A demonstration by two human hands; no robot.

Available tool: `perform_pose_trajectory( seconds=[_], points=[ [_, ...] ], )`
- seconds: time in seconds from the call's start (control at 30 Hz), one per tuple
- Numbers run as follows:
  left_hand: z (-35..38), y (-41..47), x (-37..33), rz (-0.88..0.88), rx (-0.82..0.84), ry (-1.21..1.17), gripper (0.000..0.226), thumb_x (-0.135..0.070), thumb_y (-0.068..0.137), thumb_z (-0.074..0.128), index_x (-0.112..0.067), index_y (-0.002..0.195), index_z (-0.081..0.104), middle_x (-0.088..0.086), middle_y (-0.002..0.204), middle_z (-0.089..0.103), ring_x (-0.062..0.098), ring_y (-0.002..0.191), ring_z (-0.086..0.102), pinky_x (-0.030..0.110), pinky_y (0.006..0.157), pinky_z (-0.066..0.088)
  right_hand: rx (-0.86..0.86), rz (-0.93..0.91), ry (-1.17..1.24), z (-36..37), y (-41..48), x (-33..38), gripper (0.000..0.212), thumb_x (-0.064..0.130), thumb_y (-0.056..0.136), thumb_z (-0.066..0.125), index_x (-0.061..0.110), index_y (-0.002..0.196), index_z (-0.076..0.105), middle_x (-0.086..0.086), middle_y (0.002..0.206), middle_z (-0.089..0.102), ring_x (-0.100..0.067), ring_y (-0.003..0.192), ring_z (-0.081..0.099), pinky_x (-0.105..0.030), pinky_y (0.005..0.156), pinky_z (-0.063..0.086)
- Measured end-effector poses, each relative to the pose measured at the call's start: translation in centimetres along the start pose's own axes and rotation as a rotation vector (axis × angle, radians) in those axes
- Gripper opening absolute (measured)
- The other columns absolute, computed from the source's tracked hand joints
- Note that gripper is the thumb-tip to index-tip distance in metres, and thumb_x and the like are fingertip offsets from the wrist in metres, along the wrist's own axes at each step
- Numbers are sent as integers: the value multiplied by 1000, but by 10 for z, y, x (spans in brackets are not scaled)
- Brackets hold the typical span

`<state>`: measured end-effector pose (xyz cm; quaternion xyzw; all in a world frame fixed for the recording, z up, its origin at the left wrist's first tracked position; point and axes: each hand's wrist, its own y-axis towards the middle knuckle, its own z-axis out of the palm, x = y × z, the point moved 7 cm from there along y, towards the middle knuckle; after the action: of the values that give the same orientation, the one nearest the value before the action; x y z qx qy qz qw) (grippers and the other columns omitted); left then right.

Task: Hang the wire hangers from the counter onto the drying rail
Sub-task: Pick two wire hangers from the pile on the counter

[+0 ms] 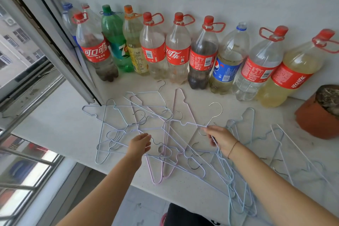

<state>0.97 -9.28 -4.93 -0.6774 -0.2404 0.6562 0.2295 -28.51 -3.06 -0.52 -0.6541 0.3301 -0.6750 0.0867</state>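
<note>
Several thin wire hangers (pixel 128 126), pale blue, lilac and pink, lie tangled and overlapping on the white counter (pixel 60 130). My right hand (pixel 219 138) pinches the neck of one pale blue hanger (pixel 183 124) just below its metal hook, which points up and away. More blue hangers (pixel 236 189) trail from under this hand toward the counter's front edge. My left hand (pixel 140 143) rests on the pile's middle, fingers curled around a hanger wire there. The drying rail is out of view.
A row of large plastic soda bottles (pixel 178 49) lines the tiled back wall. A terracotta plant pot (pixel 319 113) stands at the right. An open window frame (pixel 55 57) and metal bars (pixel 27 161) are at the left. Grey floor (pixel 139 205) lies below the counter edge.
</note>
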Motion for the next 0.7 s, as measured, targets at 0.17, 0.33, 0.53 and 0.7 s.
perform_pose_trajectory(
  seconds=[0.17,0.33,0.53,0.7],
  points=[
    [-5,9,4,-88,-98,-73,11,-6,90,57,-3,79,55,9,67,45,20,60,43,29,66,42,58,-43,113,-2,-17,25,21,11,89,56,-1,105,62,-1,56,34,-3,38,30,-14,35,21],
    [-3,16,3,-180,-118,-245,11,-4,91,55,3,83,53,12,73,49,20,66,51,27,70,48,71,-101,132,-9,-33,42,16,12,90,54,4,98,65,-1,57,35,-4,41,30,-14,36,21],
    [5,15,-10,-185,-42,-360,18,-7,91,55,0,107,50,16,90,57,29,96,57,33,91,46,59,-103,176,-13,-41,42,14,10,91,52,6,96,65,-1,56,33,-4,40,30,-14,36,22],
    [6,11,-26,-141,-18,-378,16,-14,93,52,0,86,56,9,74,54,17,66,57,22,59,53,45,-106,192,-14,-43,39,15,10,92,51,9,93,66,-2,58,36,-5,41,31,-15,38,24]
  ],
)
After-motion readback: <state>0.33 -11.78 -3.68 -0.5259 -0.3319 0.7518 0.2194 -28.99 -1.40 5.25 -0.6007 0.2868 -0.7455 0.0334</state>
